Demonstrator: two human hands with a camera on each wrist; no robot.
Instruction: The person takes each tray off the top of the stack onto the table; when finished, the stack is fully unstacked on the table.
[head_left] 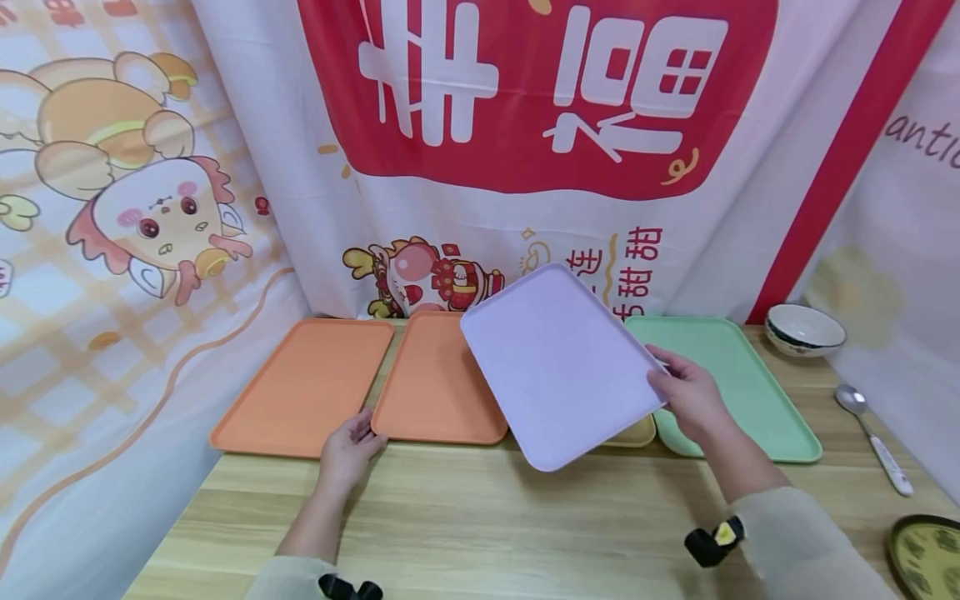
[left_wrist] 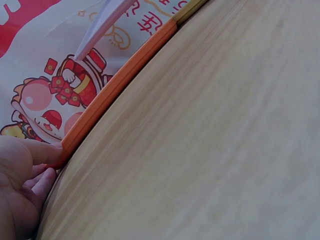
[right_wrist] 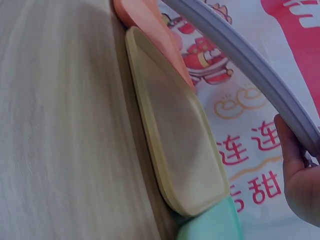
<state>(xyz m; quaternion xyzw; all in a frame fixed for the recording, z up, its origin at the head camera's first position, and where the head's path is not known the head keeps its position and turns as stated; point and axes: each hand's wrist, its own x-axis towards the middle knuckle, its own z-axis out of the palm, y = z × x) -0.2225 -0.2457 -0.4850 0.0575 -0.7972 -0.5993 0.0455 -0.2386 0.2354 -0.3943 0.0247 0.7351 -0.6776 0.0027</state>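
Note:
My right hand (head_left: 693,396) grips the right-hand corner of a lavender tray (head_left: 558,367), thumb on its face. The tray is raised and tilted above the table, and its thin edge shows in the right wrist view. At the near left corner of an orange tray (head_left: 438,392), my left hand (head_left: 351,450) pinches the rim with thumb and fingers; the left wrist view shows this low on the left. The lavender tray partly hides this orange tray and most of a yellow tray (right_wrist: 175,125), which the right wrist view shows lying on the table.
Another orange tray (head_left: 307,387) lies at the far left, a green tray (head_left: 750,392) at the right. Beyond that are a bowl (head_left: 806,329), a spoon (head_left: 873,437) and a round patterned yellow item (head_left: 930,558). A printed cloth (head_left: 525,208) hangs behind the wooden table (head_left: 450,517).

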